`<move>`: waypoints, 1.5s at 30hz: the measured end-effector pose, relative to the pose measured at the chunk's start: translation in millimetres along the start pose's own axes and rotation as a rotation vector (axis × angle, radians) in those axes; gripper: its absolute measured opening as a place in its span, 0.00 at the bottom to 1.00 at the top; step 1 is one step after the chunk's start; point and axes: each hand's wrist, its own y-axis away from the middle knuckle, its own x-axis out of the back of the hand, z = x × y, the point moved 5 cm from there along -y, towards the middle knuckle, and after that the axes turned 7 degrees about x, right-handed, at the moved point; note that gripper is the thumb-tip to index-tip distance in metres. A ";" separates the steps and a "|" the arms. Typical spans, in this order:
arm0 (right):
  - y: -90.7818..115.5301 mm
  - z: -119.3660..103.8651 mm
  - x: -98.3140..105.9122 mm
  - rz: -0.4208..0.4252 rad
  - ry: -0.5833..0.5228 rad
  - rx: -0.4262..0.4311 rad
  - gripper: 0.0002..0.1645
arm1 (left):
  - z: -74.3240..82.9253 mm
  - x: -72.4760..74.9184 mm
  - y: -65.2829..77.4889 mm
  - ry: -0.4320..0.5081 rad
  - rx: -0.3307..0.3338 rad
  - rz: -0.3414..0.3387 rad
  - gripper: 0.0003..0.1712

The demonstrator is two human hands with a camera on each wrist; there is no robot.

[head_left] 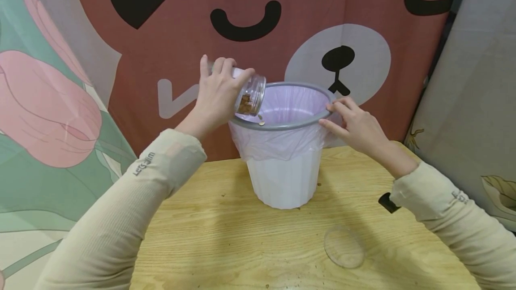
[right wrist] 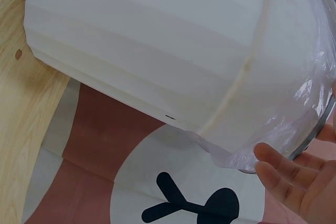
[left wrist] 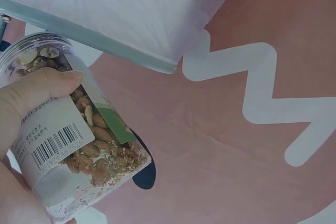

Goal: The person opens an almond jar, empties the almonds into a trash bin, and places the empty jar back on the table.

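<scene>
My left hand (head_left: 219,86) grips a clear plastic jar (head_left: 254,94), tilted with its mouth over the left rim of a white trash can (head_left: 284,182). In the left wrist view, mixed nuts (left wrist: 97,135), almonds among them, show through the jar's wall beside a barcode label. Small pale pieces (head_left: 261,122) appear just below the jar's mouth, by the rim. A thin pinkish plastic liner (head_left: 278,142) is folded over the can's grey rim ring. On the can's right side my right hand (head_left: 356,124) holds the rim, thumb and fingers against it.
A clear round lid (head_left: 344,246) lies on the wooden table (head_left: 193,245) in front of the can. Small crumbs are scattered on the wood. A printed fabric backdrop (head_left: 177,44) with a bear's face stands right behind the can. A small black object (head_left: 389,202) shows by the right cuff.
</scene>
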 end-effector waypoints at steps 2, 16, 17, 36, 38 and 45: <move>0.2 0.3 -0.3 0.001 0.001 0.001 0.20 | 0.6 -0.5 0.0 -0.006 -0.011 0.011 0.38; 0.2 1.7 -0.7 0.002 -0.004 0.000 0.20 | 4.2 -0.4 -2.1 -0.047 -0.028 0.055 0.32; 0.4 1.6 -0.5 0.003 -0.004 0.001 0.20 | 4.2 -0.5 -2.2 -0.052 -0.028 0.055 0.33; 0.3 0.3 0.4 0.007 -0.002 -0.002 0.20 | 3.9 0.6 -0.6 -0.061 -0.059 0.063 0.37; 0.3 0.3 0.4 0.008 -0.003 -0.001 0.20 | 3.7 0.7 -0.6 -0.065 -0.063 0.068 0.38; 0.9 0.8 -0.2 0.006 -0.001 0.000 0.21 | 5.0 -0.8 0.8 -0.082 -0.078 0.069 0.36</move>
